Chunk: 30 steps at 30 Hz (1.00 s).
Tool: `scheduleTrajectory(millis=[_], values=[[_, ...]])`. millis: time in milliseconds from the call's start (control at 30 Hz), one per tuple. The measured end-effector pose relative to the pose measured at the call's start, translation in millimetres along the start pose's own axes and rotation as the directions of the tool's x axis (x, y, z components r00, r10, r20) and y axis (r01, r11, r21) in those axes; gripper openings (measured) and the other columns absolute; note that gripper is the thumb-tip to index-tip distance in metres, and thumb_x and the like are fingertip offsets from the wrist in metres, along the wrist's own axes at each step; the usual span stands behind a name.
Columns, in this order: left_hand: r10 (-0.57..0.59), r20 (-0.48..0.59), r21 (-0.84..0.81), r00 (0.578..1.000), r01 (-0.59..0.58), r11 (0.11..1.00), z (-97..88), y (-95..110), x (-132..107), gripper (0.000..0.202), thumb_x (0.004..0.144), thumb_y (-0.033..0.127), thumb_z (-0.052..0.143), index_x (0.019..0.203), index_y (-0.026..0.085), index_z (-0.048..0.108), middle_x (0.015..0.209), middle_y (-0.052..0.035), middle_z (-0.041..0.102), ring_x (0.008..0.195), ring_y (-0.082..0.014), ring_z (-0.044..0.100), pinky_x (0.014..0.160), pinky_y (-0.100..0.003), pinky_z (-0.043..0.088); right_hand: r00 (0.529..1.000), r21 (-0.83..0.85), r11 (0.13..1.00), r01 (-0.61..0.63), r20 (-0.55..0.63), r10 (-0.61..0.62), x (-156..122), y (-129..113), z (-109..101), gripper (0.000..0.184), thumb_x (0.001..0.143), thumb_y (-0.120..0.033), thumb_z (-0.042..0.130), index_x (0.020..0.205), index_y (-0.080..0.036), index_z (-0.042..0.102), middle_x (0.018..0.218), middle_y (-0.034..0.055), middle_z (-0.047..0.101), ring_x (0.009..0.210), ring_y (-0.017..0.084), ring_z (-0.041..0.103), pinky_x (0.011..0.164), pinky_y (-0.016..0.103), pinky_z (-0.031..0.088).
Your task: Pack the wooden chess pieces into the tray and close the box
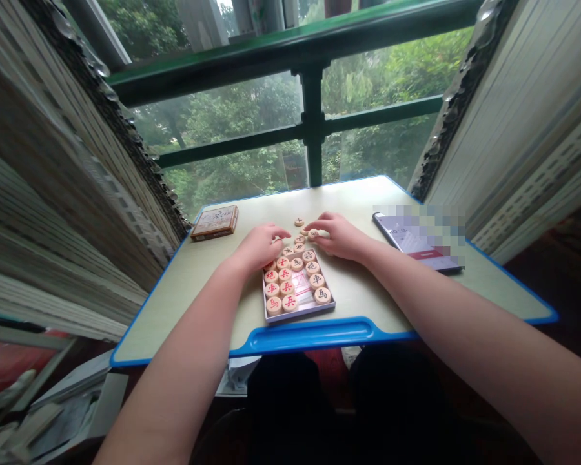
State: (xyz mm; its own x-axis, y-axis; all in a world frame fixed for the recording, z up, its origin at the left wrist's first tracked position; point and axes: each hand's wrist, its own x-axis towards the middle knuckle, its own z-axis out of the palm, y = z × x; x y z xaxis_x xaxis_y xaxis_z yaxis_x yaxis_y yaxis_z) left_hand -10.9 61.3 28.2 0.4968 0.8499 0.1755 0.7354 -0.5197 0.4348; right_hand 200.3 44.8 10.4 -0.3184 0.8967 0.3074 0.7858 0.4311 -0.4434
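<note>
An open tray (pixel 301 316) on the table holds round wooden xiangqi pieces. Red-marked pieces (pixel 285 288) fill its left side, and black-marked ones (pixel 316 280) line its right and far edge. My left hand (pixel 265 245) rests at the tray's far left corner, fingers apart and stretched towards the loose pieces (pixel 299 247) beyond the tray; nothing shows in its grasp. Beyond the far right corner, my right hand (pixel 336 234) has its fingers around a xiangqi piece (pixel 312 236). One more loose piece (pixel 299 221) lies farther off, towards the window.
A flat brown box (pixel 215 223) lies at the table's far left. On the right is a phone (pixel 407 242), partly blurred out. The table (pixel 358 303) has a blue rim and a blue front trough (pixel 312 334). Curtains flank the window behind.
</note>
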Motion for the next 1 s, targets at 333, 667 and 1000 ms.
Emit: scheduleTrajectory(millis=[333,667,1000], values=[[-0.161,0.146,-0.411,0.976,0.208,0.888,10.2,-2,3,0.038,0.079,0.036,0.047,0.102,0.015,0.069,0.092,-0.0067,0.069,0.076,-0.0175,0.059,0.067,-0.028,0.046,0.991,-0.031,0.992,0.121,0.070,-0.118,1,-3,2,0.023,0.083,-0.023,0.055,0.099,-0.025,0.071,0.110,0.0061,0.061,0.105,0.022,0.053,0.100,0.041,0.033],[-0.188,0.188,-0.492,0.964,0.258,0.831,10.3,3,1,0.058,0.074,0.064,0.049,0.087,0.012,0.072,0.084,-0.0076,0.069,0.076,-0.0186,0.058,0.070,-0.029,0.043,0.993,-0.040,0.994,0.098,0.075,-0.095,-3,-3,-4,0.024,0.077,-0.030,0.063,0.098,-0.022,0.070,0.107,0.0096,0.060,0.104,0.025,0.053,0.099,0.041,0.038],[-0.196,0.211,-0.560,0.958,0.282,0.779,7.2,-2,2,0.061,0.074,0.064,0.050,0.092,0.010,0.069,0.078,-0.0060,0.063,0.071,-0.0145,0.051,0.070,-0.027,0.042,0.994,0.288,0.955,-0.074,-0.057,0.094,-2,-16,-16,0.024,0.072,-0.030,0.064,0.091,-0.016,0.067,0.094,0.0066,0.065,0.085,0.018,0.057,0.077,0.033,0.046]])
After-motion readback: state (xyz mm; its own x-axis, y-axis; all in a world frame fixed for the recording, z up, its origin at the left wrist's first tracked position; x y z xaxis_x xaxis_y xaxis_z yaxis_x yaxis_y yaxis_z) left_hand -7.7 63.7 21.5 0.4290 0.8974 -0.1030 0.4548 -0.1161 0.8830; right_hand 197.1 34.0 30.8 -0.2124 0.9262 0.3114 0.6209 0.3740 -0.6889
